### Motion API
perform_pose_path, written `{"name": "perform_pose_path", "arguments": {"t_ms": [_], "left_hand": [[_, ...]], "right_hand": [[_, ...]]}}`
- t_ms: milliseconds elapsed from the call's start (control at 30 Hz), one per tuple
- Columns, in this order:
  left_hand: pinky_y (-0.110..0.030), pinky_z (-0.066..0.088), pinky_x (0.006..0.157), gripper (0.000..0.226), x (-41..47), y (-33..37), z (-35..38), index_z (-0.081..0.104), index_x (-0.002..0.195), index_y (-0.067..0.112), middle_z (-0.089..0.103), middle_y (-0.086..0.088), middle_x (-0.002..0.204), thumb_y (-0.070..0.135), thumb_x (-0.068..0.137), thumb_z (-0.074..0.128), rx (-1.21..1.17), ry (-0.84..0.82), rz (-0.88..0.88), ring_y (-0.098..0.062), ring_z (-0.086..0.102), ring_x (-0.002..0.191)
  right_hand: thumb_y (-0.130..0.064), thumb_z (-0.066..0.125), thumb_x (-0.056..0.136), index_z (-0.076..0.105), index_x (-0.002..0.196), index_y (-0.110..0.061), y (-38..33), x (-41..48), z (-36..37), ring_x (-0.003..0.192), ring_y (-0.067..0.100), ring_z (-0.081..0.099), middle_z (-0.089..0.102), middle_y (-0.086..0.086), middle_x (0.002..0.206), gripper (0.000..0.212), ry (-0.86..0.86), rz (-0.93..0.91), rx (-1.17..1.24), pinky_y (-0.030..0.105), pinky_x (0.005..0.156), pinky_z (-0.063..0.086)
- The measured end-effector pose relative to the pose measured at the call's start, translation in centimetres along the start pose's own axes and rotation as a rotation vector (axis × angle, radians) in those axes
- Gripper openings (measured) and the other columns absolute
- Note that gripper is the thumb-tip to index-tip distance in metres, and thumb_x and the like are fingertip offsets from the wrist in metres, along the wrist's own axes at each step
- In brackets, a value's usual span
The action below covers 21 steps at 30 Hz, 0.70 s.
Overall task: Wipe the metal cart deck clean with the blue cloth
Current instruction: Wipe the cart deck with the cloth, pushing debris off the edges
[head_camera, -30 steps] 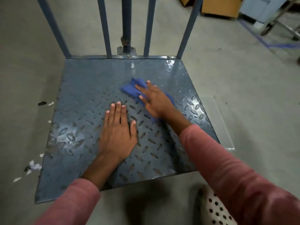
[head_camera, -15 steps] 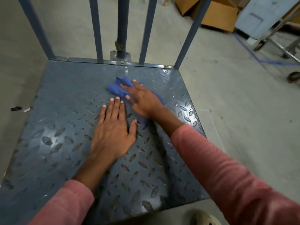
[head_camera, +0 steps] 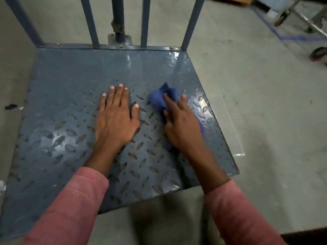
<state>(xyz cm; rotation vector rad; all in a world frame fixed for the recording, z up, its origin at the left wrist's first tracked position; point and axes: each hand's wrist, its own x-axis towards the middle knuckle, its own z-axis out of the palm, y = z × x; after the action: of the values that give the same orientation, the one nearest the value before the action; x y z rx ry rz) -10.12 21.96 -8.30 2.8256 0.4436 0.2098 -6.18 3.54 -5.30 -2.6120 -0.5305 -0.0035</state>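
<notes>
The left hand (head_camera: 116,121) lies flat, palm down, on the diamond-plate cart deck (head_camera: 70,76) near its middle, fingers straight and close together. Just beside it, the right hand (head_camera: 182,126) presses the crumpled blue cloth (head_camera: 159,98) onto the deck's right side, fingers mostly extended over it, not closed around it.

The cart deck (head_camera: 70,82) was a blue-grey painted metal plate with a raised oval tread pattern. It lay flat and filled the centre and left of the frame, with its far edge running across the upper part. Glare showed near its right edge. The blue cloth (head_camera: 160,98) was bunched and creased. It lay on the deck right of centre, near the right edge, partly covered by the right hand (head_camera: 182,126) pressing on it.
</notes>
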Motion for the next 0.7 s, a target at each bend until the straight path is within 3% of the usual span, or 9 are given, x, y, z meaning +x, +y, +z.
{"name": "perform_pose_path", "arguments": {"t_ms": [100,167,267,367,433,467,533,600,700], "left_hand": [[-0.045,0.011,0.131,0.065,-1.4,-0.7,0.1,0.036,0.160,0.005,0.028,-0.012,0.170,0.036,0.105,0.023,-0.048,0.042,0.010,-0.030,0.021,0.159],[-0.046,0.012,0.130,0.065,-3.0,-1.2,-0.1,0.037,0.159,0.003,0.030,-0.014,0.169,0.035,0.104,0.023,-0.033,0.057,0.027,-0.032,0.023,0.159],[-0.045,0.009,0.131,0.065,-5.7,-1.2,-0.7,0.030,0.162,0.005,0.025,-0.013,0.171,0.038,0.106,0.021,-0.003,0.025,0.024,-0.030,0.018,0.160],[-0.046,0.007,0.132,0.067,-8.1,-0.4,-1.1,0.024,0.164,0.006,0.019,-0.013,0.173,0.041,0.108,0.017,0.014,0.002,0.026,-0.028,0.012,0.161],[-0.046,0.006,0.132,0.067,-9.5,0.3,-1.1,0.022,0.164,0.004,0.018,-0.014,0.173,0.041,0.108,0.016,0.030,-0.004,0.036,-0.028,0.011,0.162],[-0.046,0.007,0.132,0.067,-10.1,0.6,-1.0,0.022,0.164,0.004,0.018,-0.015,0.173,0.041,0.108,0.016,0.038,-0.006,0.033,-0.028,0.011,0.161],[-0.048,0.009,0.131,0.068,-10.9,1.0,-0.8,0.022,0.163,0.003,0.019,-0.016,0.172,0.041,0.107,0.016,0.047,-0.022,0.032,-0.030,0.012,0.161],[-0.050,0.011,0.131,0.072,-11.7,1.3,-0.7,0.025,0.162,-0.001,0.022,-0.020,0.170,0.042,0.104,0.017,0.039,-0.027,0.062,-0.034,0.016,0.160],[-0.051,0.011,0.131,0.068,-12.8,1.5,-1.0,0.026,0.162,0.001,0.022,-0.019,0.170,0.039,0.106,0.019,0.061,-0.039,0.086,-0.033,0.016,0.160]], "right_hand": [[-0.029,0.043,0.102,0.038,0.153,-0.018,-2.9,-4.9,2.5,0.151,0.032,0.020,0.033,0.012,0.160,0.052,-0.032,-0.158,-0.041,0.044,0.125,0.016],[-0.038,0.039,0.103,0.035,0.154,-0.025,-2.0,-6.0,2.3,0.153,0.026,0.018,0.032,0.007,0.161,0.052,-0.007,-0.145,-0.077,0.043,0.126,0.013],[-0.048,0.033,0.104,0.031,0.154,-0.036,2.2,-6.2,0.2,0.154,0.022,0.010,0.026,-0.001,0.163,0.052,0.034,0.048,-0.119,0.046,0.126,0.009],[-0.036,0.038,0.101,0.042,0.150,-0.026,6.5,-6.0,-2.6,0.145,0.034,0.032,0.044,0.010,0.151,0.050,0.171,0.256,-0.056,0.048,0.120,0.027],[-0.027,0.043,0.101,0.044,0.149,-0.025,5.4,-6.8,-3.5,0.138,0.031,0.041,0.046,0.011,0.146,0.048,0.253,0.335,0.055,0.040,0.117,0.032],[-0.027,0.045,0.102,0.041,0.150,-0.027,3.7,-7.6,-3.2,0.142,0.028,0.037,0.041,0.008,0.152,0.048,0.237,0.320,0.086,0.035,0.119,0.027],[-0.033,0.042,0.102,0.037,0.152,-0.031,-0.3,-10.4,-1.8,0.150,0.022,0.023,0.032,0.003,0.160,0.050,0.127,0.110,0.059,0.033,0.120,0.016],[-0.040,0.040,0.103,0.036,0.152,-0.034,-2.2,-13.3,0.4,0.154,0.020,0.014,0.028,-0.002,0.163,0.050,0.012,-0.082,-0.016,0.040,0.125,0.017],[-0.048,0.034,0.103,0.031,0.154,-0.038,0.3,-14.3,0.9,0.155,0.019,0.006,0.021,-0.006,0.165,0.052,0.015,-0.012,-0.099,0.047,0.124,0.015]]}}
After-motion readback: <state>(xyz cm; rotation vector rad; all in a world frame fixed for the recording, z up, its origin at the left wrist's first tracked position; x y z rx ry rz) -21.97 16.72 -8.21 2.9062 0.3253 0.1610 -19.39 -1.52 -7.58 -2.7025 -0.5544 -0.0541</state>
